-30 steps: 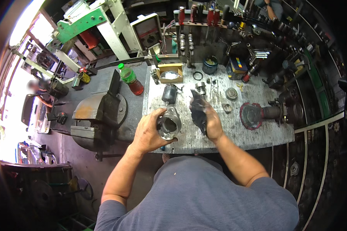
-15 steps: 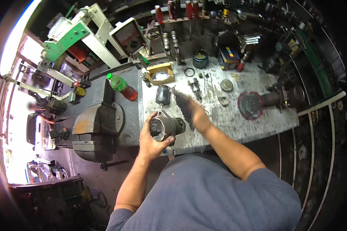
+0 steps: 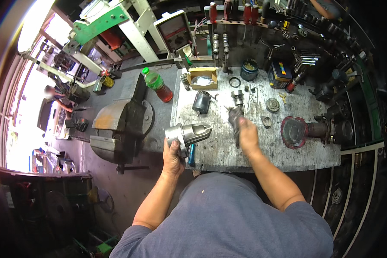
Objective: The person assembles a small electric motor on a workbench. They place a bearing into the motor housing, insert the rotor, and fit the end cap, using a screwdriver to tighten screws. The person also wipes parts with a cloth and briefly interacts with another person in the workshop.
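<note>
Along the counter point(image 3: 266, 155) near edge, left hand point(image 3: 173, 160) curled under metal housing point(image 3: 186, 134), thumb on near side, tapered end pointing right, right hand point(image 3: 248, 136) closed around dark cloth point(image 3: 234, 123), forearms point(image 3: 276, 177) angled inward.

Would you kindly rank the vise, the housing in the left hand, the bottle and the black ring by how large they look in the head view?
1. Vise
2. Housing and bottle: unsure, as the housing is held up, probably nearer the camera
3. Black ring
</note>
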Demonstrator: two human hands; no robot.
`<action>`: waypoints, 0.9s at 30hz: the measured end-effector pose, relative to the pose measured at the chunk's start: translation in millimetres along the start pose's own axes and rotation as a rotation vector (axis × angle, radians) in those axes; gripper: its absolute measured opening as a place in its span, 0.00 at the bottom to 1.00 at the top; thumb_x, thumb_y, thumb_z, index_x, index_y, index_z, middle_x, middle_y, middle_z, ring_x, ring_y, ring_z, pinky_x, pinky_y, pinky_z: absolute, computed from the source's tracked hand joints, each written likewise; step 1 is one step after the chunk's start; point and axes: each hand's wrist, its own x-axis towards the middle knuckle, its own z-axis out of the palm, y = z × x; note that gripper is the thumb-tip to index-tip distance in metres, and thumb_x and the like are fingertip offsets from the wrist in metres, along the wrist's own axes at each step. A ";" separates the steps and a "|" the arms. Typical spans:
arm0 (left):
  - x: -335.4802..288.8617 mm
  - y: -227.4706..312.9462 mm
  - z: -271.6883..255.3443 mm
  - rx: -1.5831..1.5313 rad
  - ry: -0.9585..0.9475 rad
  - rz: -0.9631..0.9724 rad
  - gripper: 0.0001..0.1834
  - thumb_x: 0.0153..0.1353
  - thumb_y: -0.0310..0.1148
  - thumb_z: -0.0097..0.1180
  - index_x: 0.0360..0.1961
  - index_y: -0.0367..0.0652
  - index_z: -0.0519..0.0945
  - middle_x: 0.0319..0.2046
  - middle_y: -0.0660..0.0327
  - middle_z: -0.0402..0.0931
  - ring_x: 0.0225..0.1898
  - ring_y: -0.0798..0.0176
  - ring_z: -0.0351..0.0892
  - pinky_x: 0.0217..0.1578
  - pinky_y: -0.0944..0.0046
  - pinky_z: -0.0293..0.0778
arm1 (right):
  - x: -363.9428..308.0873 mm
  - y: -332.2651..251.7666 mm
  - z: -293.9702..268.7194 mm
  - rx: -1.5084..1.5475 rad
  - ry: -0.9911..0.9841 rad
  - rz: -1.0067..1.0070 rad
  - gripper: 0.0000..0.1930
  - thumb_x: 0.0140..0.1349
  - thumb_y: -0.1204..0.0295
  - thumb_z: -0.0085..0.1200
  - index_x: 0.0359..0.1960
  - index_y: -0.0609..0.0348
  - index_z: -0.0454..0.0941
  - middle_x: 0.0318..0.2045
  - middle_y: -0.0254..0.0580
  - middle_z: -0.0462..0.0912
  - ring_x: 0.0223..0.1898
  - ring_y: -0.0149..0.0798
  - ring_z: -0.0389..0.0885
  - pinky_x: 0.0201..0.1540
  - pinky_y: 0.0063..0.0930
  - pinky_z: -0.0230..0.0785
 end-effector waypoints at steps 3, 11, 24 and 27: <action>-24.9 -7.8 2.7 0.102 -0.018 0.085 0.56 0.53 0.60 0.83 0.74 0.42 0.67 0.59 0.58 0.78 0.60 0.59 0.80 0.63 0.57 0.76 | 5.5 9.2 4.1 0.171 -0.302 0.286 0.28 0.82 0.52 0.55 0.69 0.62 0.73 0.55 0.48 0.85 0.49 0.36 0.88 0.47 0.35 0.84; -189.7 -6.3 -27.1 0.793 0.373 0.197 0.64 0.41 0.67 0.87 0.71 0.43 0.67 0.56 0.54 0.78 0.57 0.56 0.82 0.58 0.54 0.80 | -71.6 32.3 84.0 0.021 -0.746 0.231 0.16 0.77 0.70 0.63 0.60 0.65 0.84 0.47 0.42 0.91 0.48 0.31 0.87 0.54 0.30 0.80; -404.4 -88.5 -164.7 0.858 0.467 -0.051 0.57 0.40 0.60 0.90 0.65 0.39 0.75 0.49 0.52 0.86 0.50 0.53 0.87 0.55 0.53 0.83 | -240.3 163.8 189.6 -0.580 -1.689 0.360 0.19 0.62 0.77 0.65 0.57 0.62 0.87 0.43 0.56 0.93 0.45 0.47 0.93 0.49 0.40 0.84; -429.9 -146.0 -222.0 0.677 0.598 -0.163 0.56 0.44 0.62 0.87 0.66 0.37 0.75 0.49 0.53 0.85 0.50 0.56 0.86 0.56 0.55 0.82 | -283.3 222.6 212.3 -0.715 -1.546 0.321 0.15 0.62 0.74 0.67 0.52 0.62 0.89 0.37 0.59 0.92 0.40 0.55 0.94 0.44 0.45 0.85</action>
